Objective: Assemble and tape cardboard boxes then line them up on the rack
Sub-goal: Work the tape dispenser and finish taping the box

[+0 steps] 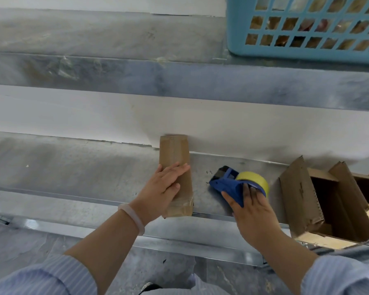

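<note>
A small taped cardboard box [175, 154] lies on the grey metal rack shelf [73, 167], its long side running away from me. My left hand [164, 184] rests flat on its top with straight fingers. To the right, my right hand [249, 207] grips a blue tape dispenser [226, 182] carrying a yellow tape roll [254, 178], which sits on the shelf beside the box. An open cardboard box [300, 199] with raised flaps stands at the right end of the shelf.
A blue plastic basket [239, 28] holding items sits on the upper shelf at top right. A white wall [94, 116] runs behind the shelves. The shelf's front lip [73, 198] faces me.
</note>
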The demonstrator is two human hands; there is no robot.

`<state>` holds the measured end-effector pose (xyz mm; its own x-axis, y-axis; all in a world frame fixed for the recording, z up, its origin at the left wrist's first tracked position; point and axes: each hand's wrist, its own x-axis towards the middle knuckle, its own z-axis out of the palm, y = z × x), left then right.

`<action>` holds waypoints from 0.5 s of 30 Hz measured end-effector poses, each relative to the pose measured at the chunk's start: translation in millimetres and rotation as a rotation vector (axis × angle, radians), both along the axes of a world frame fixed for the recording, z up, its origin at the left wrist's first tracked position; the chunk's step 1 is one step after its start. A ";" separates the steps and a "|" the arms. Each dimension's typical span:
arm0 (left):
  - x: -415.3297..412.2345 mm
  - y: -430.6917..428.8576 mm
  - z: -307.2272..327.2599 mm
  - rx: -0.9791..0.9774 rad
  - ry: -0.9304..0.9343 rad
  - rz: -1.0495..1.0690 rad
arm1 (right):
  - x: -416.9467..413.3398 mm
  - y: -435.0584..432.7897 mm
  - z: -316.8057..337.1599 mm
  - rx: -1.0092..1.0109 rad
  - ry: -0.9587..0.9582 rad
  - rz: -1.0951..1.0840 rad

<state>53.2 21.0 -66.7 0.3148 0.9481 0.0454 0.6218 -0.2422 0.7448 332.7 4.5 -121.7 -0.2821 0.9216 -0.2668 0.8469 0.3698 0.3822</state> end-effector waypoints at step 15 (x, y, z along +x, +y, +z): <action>-17.4 -30.2 -22.3 0.217 -0.010 0.247 | -43.9 -31.3 37.3 0.148 1.033 0.115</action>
